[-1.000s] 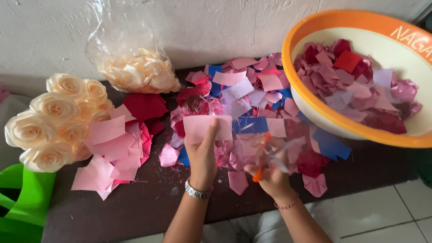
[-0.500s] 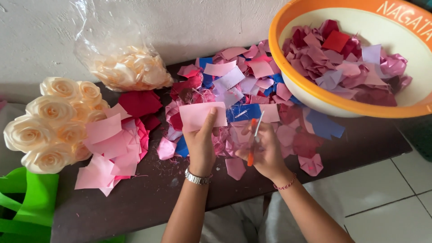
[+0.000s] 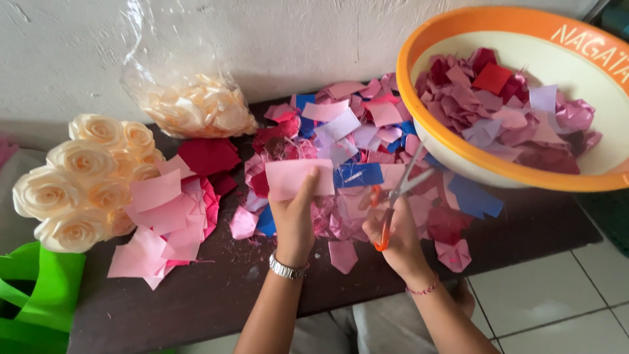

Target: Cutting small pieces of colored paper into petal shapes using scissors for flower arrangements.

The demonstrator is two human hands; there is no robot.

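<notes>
The left hand [image 3: 295, 216] is raised with its back to the camera, thumb up, and pinches a pink paper square [image 3: 298, 178] by its bottom edge. Just beside it, the right hand [image 3: 396, 235] grips orange-handled scissors [image 3: 392, 200] — fingers through the loops, blades open and pointing up and away. Behind both hands lies a pile of paper scraps [image 3: 354, 131]. Past the right hand sits an orange-rimmed bowl [image 3: 419, 124]. Well off the left hand lie cream paper roses [image 3: 82, 177].
</notes>
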